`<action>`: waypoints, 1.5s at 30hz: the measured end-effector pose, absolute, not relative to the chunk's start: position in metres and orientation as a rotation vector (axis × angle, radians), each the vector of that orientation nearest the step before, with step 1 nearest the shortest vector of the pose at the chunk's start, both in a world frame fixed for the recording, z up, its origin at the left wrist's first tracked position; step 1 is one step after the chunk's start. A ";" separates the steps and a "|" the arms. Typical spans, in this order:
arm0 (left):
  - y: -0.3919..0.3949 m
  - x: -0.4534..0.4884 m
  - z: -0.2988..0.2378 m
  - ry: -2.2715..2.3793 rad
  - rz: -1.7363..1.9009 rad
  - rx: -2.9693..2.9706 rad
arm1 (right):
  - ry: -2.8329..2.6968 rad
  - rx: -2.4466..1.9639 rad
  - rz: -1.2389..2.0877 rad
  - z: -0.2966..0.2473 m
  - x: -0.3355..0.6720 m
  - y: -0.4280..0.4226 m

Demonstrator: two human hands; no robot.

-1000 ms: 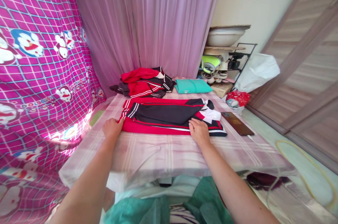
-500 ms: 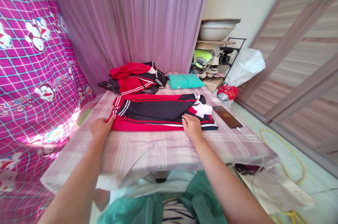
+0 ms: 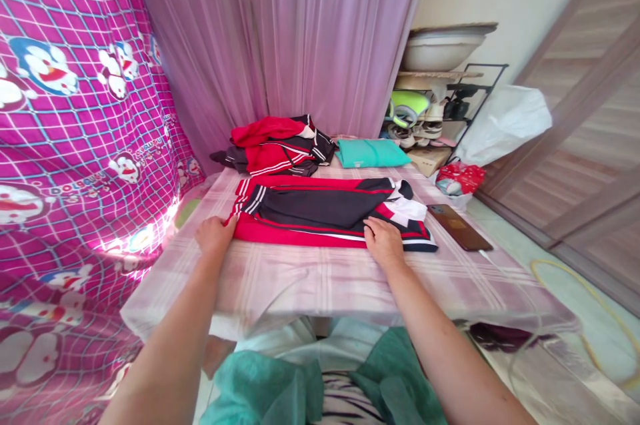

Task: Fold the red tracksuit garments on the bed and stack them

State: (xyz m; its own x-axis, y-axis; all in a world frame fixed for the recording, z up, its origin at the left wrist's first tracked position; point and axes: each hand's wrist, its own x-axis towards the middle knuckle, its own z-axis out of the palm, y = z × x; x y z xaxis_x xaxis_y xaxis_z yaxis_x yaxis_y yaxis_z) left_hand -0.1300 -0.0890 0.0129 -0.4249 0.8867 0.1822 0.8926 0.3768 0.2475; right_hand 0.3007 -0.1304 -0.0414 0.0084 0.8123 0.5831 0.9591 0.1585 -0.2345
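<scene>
A red and dark navy jacket [image 3: 315,207] with white trim lies folded into a long strip on the table, its pale collar to the right. One dark sleeve runs along its top, ending in a striped cuff at the left. My left hand [image 3: 216,234] pinches the jacket's red hem at the near left corner. Toward the right end, my right hand [image 3: 384,242] has its curled fingers on the near edge of the dark cloth, gripping it. The fingertips of both hands are partly hidden.
A heap of red and dark clothes [image 3: 280,148] and a folded turquoise cloth [image 3: 373,153] lie at the table's back. A phone [image 3: 460,227] with a cable rests at the right. Beyond stands a shoe rack [image 3: 470,88] beside a red bag [image 3: 463,178]. A plaid cloth [image 3: 300,285] covers the table.
The view has turned slightly left, so everything sits further right in the picture. Both hands keep their places on the jacket, which looks the same.
</scene>
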 end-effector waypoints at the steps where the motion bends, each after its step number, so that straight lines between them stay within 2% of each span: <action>1: -0.089 -0.130 0.013 -2.590 -0.482 -1.673 | -1.834 -1.685 -0.316 -0.042 0.301 -0.130; 21: -0.091 -0.130 0.015 -2.627 -0.551 -1.706 | -1.821 -1.700 -0.278 -0.040 0.301 -0.131; 31: -0.092 -0.127 0.018 -2.601 -0.456 -1.698 | -1.824 -1.661 -0.309 -0.034 0.297 -0.134; 38: -0.088 -0.133 0.010 -2.575 -0.472 -1.703 | -1.883 -1.563 -0.311 0.011 0.291 -0.090; 45: -0.081 -0.140 -0.006 -2.577 -0.638 -1.687 | -2.268 -1.356 -0.127 0.060 0.192 -0.003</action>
State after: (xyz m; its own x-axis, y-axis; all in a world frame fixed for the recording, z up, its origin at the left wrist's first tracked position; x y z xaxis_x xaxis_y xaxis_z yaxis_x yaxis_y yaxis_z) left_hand -0.1403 -0.0814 -0.0056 -0.4248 0.8796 0.2141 0.8779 0.3425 0.3347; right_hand 0.1923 -0.0029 0.0595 -0.3855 0.8032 0.4541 0.8488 0.5017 -0.1668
